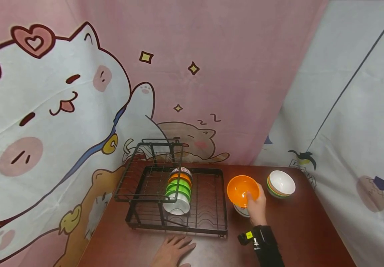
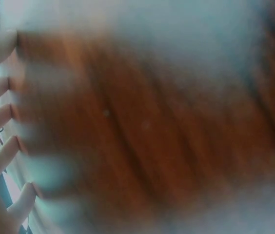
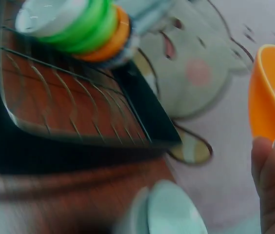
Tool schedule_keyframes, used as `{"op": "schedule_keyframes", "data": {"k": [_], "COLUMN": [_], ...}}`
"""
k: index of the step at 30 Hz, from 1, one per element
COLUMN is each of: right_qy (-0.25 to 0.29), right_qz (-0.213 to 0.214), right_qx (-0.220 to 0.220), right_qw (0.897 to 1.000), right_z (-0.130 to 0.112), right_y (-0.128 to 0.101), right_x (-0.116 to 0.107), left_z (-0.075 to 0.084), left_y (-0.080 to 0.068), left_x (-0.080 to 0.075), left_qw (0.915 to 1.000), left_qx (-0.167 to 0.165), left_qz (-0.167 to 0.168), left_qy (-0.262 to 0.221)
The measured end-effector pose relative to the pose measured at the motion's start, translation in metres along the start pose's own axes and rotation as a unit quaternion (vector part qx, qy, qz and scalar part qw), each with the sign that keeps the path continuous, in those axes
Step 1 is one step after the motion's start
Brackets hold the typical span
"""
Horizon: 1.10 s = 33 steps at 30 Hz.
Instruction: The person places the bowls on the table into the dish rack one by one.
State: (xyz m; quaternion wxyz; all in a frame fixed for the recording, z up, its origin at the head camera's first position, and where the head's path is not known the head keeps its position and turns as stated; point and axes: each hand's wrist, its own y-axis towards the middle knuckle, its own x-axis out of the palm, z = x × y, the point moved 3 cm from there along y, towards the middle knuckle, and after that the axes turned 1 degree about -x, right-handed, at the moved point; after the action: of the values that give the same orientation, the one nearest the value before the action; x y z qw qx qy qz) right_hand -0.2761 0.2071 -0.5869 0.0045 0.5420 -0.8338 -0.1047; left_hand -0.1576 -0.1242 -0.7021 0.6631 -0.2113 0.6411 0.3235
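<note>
My right hand (image 1: 258, 208) holds an orange bowl (image 1: 238, 185) by its rim, thumb inside and fingers beneath. In the right wrist view the fingers (image 3: 269, 163) press the outside of that bowl. Under it, partly hidden, a white bowl (image 1: 242, 211) stands on the table. On the table's near side my left hand (image 1: 174, 249) rests palm down with fingers spread, just in front of the black dish rack (image 1: 208, 231). Inside the rack a row of bowls leans on edge: a white bowl (image 1: 177, 204) in front, then green bowls (image 1: 179, 187), an orange bowl (image 1: 181, 177) and a patterned one behind.
To the right of the right hand sits a stack of bowls (image 1: 281, 183), white on top with orange and green below. An upper wire shelf (image 1: 145, 172) covers the rack's left part. A printed curtain (image 1: 238, 74) hangs behind the brown table (image 1: 302, 222).
</note>
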Motion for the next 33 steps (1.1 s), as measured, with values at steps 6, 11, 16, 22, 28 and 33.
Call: {"op": "schedule_keyframes", "data": {"k": [6,11,16,22,28,33], "right_qy": [-0.069,-0.095,-0.102,-0.094,-0.084,-0.091], "right_qz": [-0.103,-0.126,-0.13,-0.133,-0.15,-0.156], "right_qx": [-0.032,-0.039,-0.036,-0.043,-0.079,-0.102], "right_qw": [0.992,0.987,0.986,0.986,0.982,0.978], "right_z": [-0.012,-0.015,-0.014,-0.016,-0.023,-0.021], "right_y": [-0.016,-0.02,-0.019,-0.019,-0.025,-0.03], "right_x": [0.041,0.053,0.052,0.049,0.055,0.061], "left_z": [0.0,0.002,0.02,0.026,0.013,0.012], "left_y": [0.0,0.004,0.032,0.092,0.142,0.156], "left_x": [0.001,-0.006,-0.048,-0.109,-0.12,-0.118], "left_qw": [0.9994,0.9988,0.9984,0.9553,0.859,0.8127], "left_qx": [-0.013,-0.013,-0.006,-0.104,-0.191,-0.212], "left_qz": [-0.023,-0.04,0.039,0.212,0.186,0.157], "left_qy": [-0.023,-0.024,-0.041,-0.178,-0.437,-0.52]}}
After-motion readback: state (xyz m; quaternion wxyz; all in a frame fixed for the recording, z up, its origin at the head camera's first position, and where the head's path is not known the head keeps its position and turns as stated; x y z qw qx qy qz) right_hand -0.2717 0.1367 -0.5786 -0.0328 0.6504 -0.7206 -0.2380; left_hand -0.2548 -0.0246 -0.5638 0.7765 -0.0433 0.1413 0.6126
